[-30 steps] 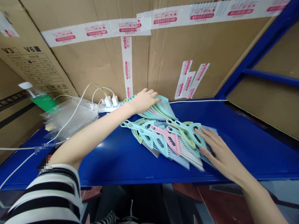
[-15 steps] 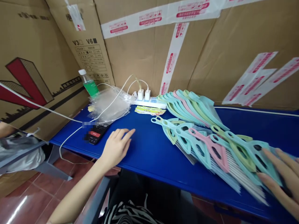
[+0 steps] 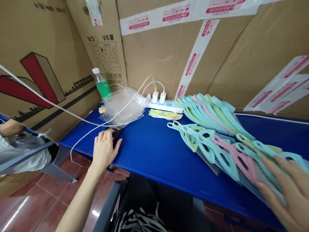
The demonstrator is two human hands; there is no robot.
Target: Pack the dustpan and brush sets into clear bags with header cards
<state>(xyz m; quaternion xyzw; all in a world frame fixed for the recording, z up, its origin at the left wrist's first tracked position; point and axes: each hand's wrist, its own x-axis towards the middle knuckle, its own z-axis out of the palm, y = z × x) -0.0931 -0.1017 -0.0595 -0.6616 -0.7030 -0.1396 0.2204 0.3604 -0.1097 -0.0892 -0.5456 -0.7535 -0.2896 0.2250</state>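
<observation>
My left hand (image 3: 105, 151) rests on a dark phone (image 3: 116, 132) at the table's left front, fingers laid out over it and covering most of its screen. At the right, my right hand (image 3: 287, 187) spreads its fingers over a row of overlapping hand brushes (image 3: 243, 161). Their handles are teal, pale green and pink, with bristles pointing towards the front edge. Whether its fingertips press on the brushes I cannot tell. Behind the brushes lies a fanned row of what look like dustpans (image 3: 210, 112) in the same colours.
Clear plastic bags (image 3: 125, 106) lie beside a green-labelled bottle (image 3: 103, 87). A white power strip (image 3: 166, 105) with chargers stands at the back, a printed packet (image 3: 165, 114) before it. White cables (image 3: 84, 120) cross the left side. Cardboard (image 3: 164, 58) walls the blue table (image 3: 154, 145). Another person's arm (image 3: 12, 128) shows at far left.
My left hand has moved left from the bare tabletop onto the phone. My right hand stays over the brushes, its fingers slightly shifted. The view has turned a little left.
</observation>
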